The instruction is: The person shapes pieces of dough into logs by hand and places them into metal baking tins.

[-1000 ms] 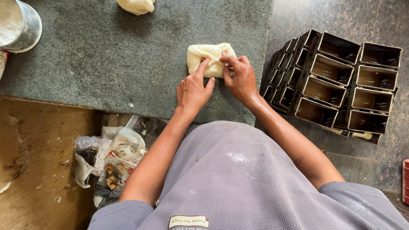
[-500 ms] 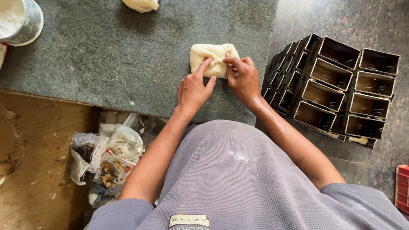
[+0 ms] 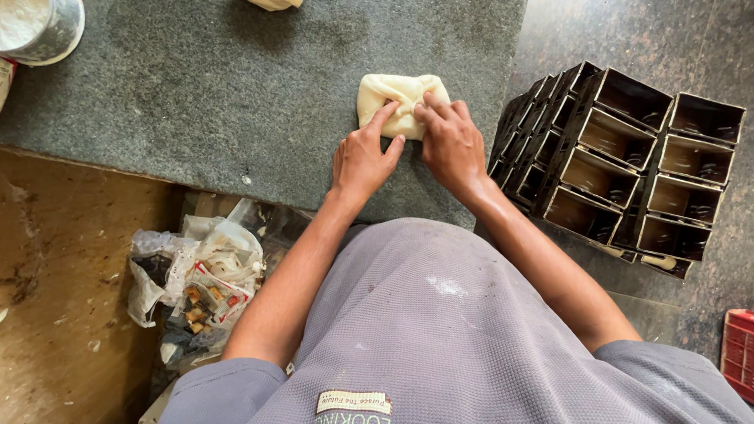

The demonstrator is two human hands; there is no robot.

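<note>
Now, left hand (image 3: 366,154), right hand (image 3: 451,142) — pressing folded dough (image 3: 395,94)

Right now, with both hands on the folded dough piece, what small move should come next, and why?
Probably roll the near edge forward. The left hand and right hand both press fingertips on the near side of the dough piece, which looks folded into a flat pad rather than a finished log. Empty loaf tins stand beside it on the stone counter.

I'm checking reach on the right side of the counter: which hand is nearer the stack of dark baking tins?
The right hand. It rests on the folded dough piece, just left of the baking tins. The left hand presses the dough's near edge, farther from the tins.
</note>
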